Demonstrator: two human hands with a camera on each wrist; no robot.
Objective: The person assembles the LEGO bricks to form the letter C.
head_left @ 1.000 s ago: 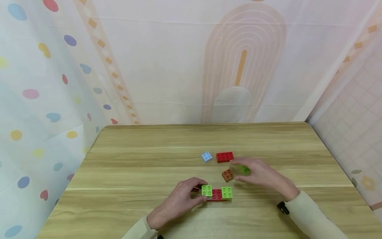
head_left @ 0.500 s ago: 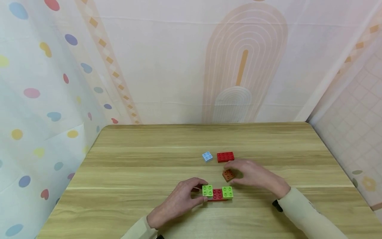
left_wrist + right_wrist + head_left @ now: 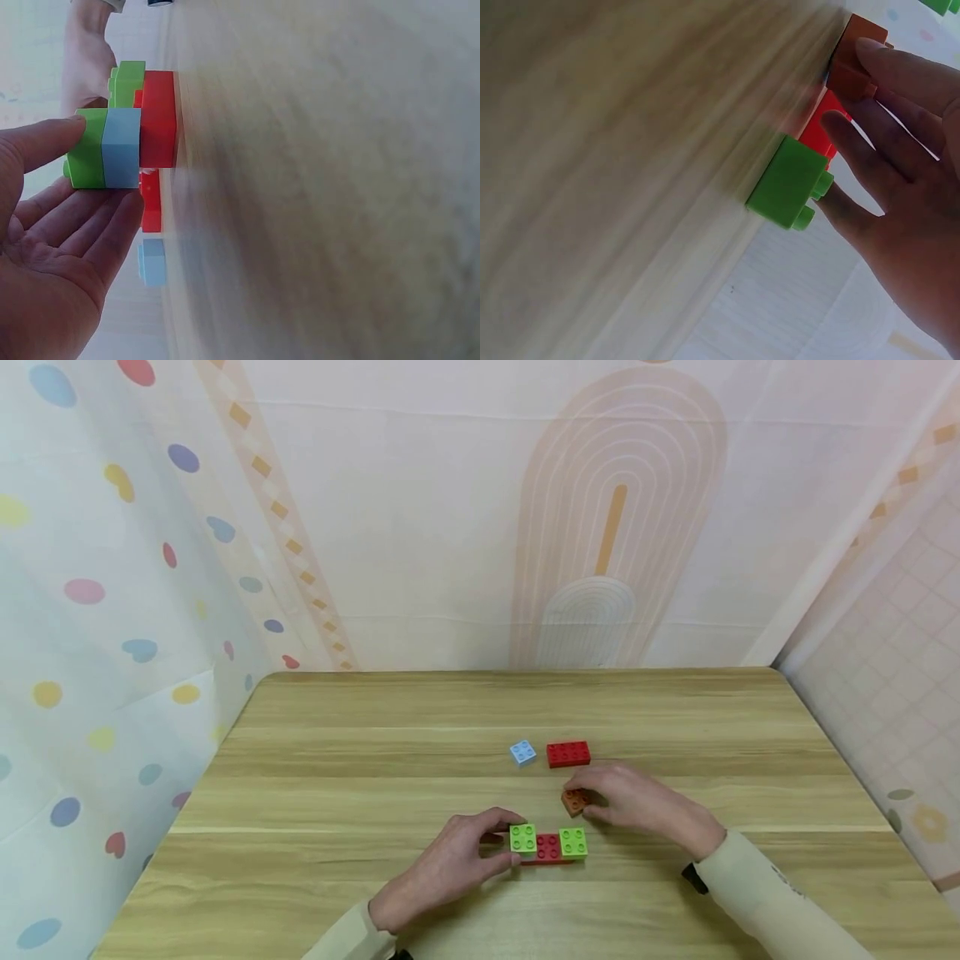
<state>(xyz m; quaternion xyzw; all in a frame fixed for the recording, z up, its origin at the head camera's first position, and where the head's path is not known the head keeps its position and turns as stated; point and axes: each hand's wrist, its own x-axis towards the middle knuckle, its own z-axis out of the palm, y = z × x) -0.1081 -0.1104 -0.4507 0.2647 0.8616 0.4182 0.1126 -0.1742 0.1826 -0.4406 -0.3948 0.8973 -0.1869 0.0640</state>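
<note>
In the head view my left hand (image 3: 450, 858) grips the left end of a small build of toy building bricks. Its base is a red brick (image 3: 548, 847). A light blue brick (image 3: 122, 148) sits on the left end with a lime green brick (image 3: 523, 837) on top; another lime green brick (image 3: 573, 842) caps the right end. My right hand (image 3: 645, 808) pinches a brown brick (image 3: 575, 802) on the table just behind the build, thumb and fingertips at its sides. Under that hand, hidden from the head view, stands a green brick (image 3: 786, 184).
Behind the right hand lies a long red brick (image 3: 568, 754), with a light blue brick (image 3: 522, 752) to its left. All stand on a wood-grain table (image 3: 337, 810). A patterned curtain (image 3: 420, 543) hangs along the back and sides.
My right hand has moved left off the green brick and now has its fingers on the brown brick. My left hand has stayed on the build.
</note>
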